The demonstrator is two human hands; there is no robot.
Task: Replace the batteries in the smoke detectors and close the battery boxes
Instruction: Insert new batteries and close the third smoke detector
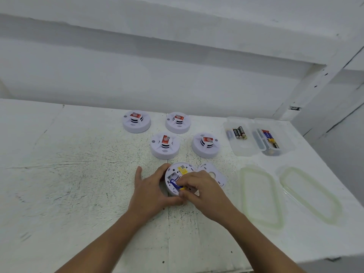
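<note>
Head view: four closed smoke detectors [165,145] sit face up in two rows on the white counter [78,174]. Each carries a red label with a round emblem on its raised centre, the writing too small to read. Near the counter's front edge a fifth detector [171,175] lies underside up with its battery bay open; a yellow sticker [182,170] on it is unreadable. The left grip [151,192] curls round this detector's rim. The right grip [199,188] pinches a blue-and-yellow battery [175,184] at the bay. The detector's white back plate [213,172] lies just to its right.

Far right stand two clear plastic boxes, touching. The left box [244,150] holds a few black-and-gold batteries with white lettering I cannot read, and a greyish one. The right box [287,142] holds blue-and-yellow batteries and a black-and-gold one. Nearer, two clear lids [261,196] with pale green seals lie flat side by side.
</note>
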